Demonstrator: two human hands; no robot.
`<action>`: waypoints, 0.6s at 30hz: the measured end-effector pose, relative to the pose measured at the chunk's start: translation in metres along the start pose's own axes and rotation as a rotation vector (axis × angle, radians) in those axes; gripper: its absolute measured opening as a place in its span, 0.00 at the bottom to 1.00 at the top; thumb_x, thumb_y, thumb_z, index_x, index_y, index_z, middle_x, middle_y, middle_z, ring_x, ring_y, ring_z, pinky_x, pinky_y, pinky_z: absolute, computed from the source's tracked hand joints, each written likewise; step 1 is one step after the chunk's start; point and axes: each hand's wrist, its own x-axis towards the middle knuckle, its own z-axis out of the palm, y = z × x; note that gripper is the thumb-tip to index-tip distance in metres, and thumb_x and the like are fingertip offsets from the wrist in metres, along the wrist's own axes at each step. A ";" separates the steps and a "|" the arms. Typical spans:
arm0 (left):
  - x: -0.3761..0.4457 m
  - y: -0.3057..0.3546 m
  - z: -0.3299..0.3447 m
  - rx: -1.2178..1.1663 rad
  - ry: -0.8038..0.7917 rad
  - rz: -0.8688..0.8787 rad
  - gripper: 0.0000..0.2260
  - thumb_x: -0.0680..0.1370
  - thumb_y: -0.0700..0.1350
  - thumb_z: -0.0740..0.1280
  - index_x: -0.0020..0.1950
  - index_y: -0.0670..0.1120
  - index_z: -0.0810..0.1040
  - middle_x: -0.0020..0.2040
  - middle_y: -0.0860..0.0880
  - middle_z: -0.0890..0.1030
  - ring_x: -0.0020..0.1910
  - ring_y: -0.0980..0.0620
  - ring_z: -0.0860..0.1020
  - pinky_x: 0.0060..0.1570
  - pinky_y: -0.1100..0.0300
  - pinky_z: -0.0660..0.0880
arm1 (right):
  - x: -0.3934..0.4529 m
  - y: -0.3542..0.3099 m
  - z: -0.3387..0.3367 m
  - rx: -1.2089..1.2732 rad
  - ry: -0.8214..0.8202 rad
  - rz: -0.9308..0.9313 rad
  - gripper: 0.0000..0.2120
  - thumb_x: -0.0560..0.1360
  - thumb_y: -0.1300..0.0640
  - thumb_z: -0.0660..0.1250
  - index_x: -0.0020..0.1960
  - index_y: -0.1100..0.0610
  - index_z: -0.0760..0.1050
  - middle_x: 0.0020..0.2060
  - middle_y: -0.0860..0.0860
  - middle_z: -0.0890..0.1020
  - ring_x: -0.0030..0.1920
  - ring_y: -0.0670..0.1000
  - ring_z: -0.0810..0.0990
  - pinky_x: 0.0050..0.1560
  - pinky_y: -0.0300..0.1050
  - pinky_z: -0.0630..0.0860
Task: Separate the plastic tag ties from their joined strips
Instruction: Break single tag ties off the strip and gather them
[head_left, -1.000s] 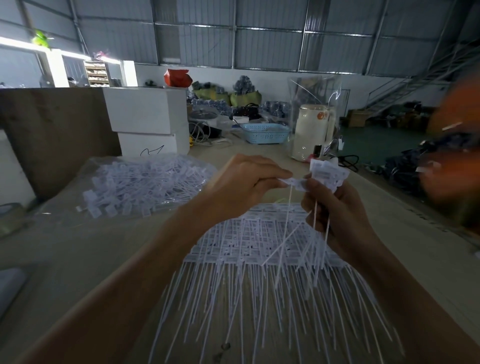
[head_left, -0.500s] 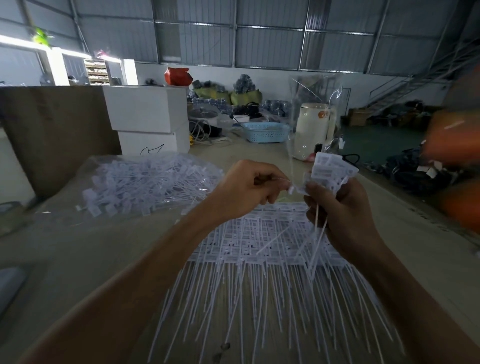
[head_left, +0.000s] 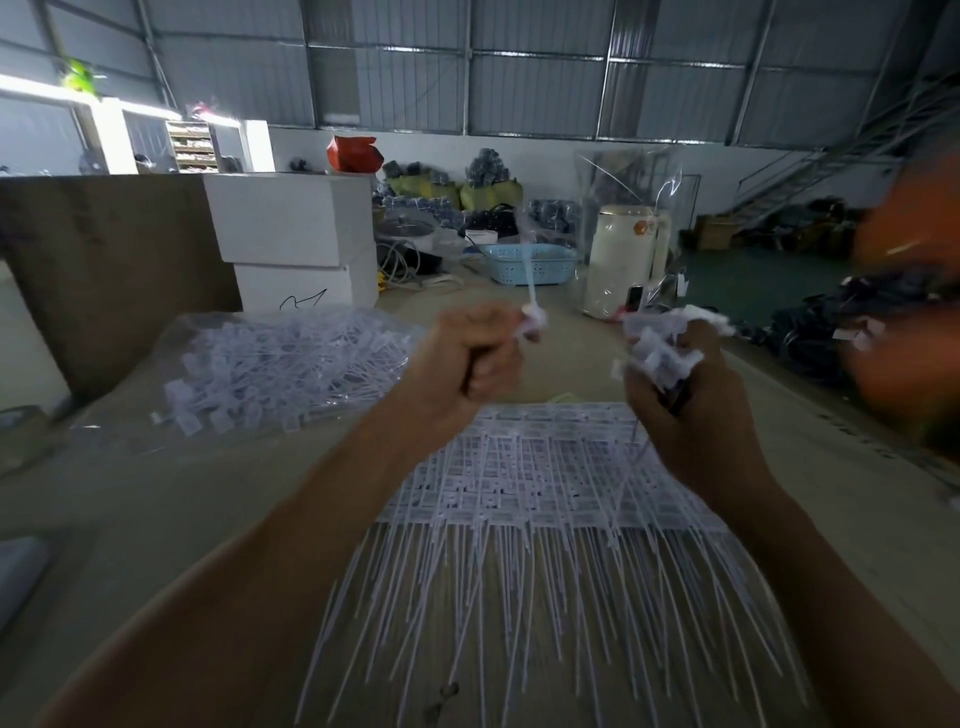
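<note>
Two bare forearms reach in from the near edge, with no sleeves, watch or rings showing; left hand (head_left: 470, 366) and right hand (head_left: 685, 410) are ungloved.

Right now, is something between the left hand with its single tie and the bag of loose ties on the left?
Nothing visible. The left hand holds one tie in the air, and only bare table lies between it and the bag of loose ties.
</note>
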 end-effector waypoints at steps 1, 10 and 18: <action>0.002 0.004 -0.004 0.034 0.035 0.034 0.09 0.79 0.42 0.64 0.45 0.40 0.83 0.24 0.47 0.68 0.21 0.55 0.63 0.23 0.65 0.60 | 0.002 0.003 -0.004 0.060 0.034 0.028 0.14 0.79 0.61 0.67 0.61 0.68 0.73 0.34 0.40 0.76 0.33 0.35 0.78 0.32 0.25 0.70; -0.007 0.002 0.029 0.644 -0.110 0.232 0.12 0.79 0.36 0.66 0.62 0.43 0.81 0.42 0.52 0.78 0.36 0.55 0.76 0.37 0.59 0.75 | -0.001 -0.003 0.011 0.675 0.002 0.414 0.04 0.81 0.55 0.66 0.47 0.52 0.77 0.32 0.49 0.74 0.30 0.47 0.71 0.30 0.41 0.71; -0.008 -0.003 0.041 0.746 0.019 0.229 0.14 0.78 0.37 0.69 0.60 0.52 0.78 0.42 0.52 0.83 0.41 0.56 0.82 0.37 0.58 0.80 | -0.007 -0.011 0.021 0.662 0.009 0.424 0.13 0.82 0.54 0.62 0.59 0.63 0.75 0.39 0.58 0.75 0.35 0.53 0.72 0.34 0.44 0.71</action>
